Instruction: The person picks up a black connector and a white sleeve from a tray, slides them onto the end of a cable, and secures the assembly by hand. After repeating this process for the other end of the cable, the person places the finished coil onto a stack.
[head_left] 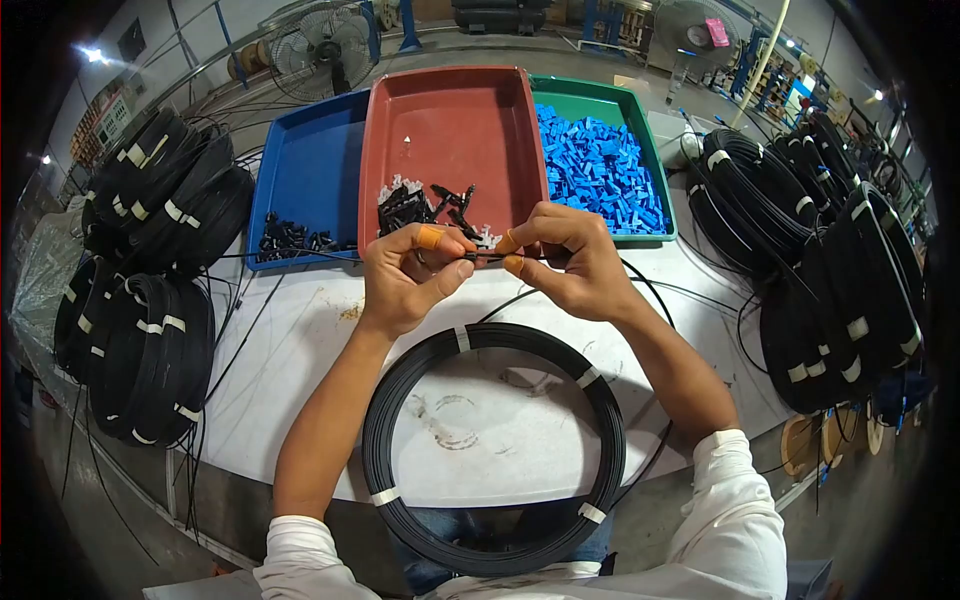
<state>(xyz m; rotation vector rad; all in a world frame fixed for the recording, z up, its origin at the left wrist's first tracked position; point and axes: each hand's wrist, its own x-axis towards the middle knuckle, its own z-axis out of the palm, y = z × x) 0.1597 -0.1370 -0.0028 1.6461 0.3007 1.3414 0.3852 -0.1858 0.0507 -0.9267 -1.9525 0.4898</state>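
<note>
We are pinching a thin black cable [300, 254] between both hands over the white table [300, 360]. Our left hand [410, 275] is closing its thumb and capped forefinger on it, and our right hand [570, 260], at three o'clock from the left, is nipping the cable's end between its fingertips. A black cable coil [480, 548] is lying at six o'clock from the hands, and a red tray [450, 110] is sitting at twelve.

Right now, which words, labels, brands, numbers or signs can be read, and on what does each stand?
None can be read.
Pink tag on the grey standing fan: blurred.
White tape bands on the big black cable coil: blank.
No lettering: red plastic tray, blue plastic tray, green plastic tray.
Thin black cable pinched by left hand and right hand: no print shows.
</note>
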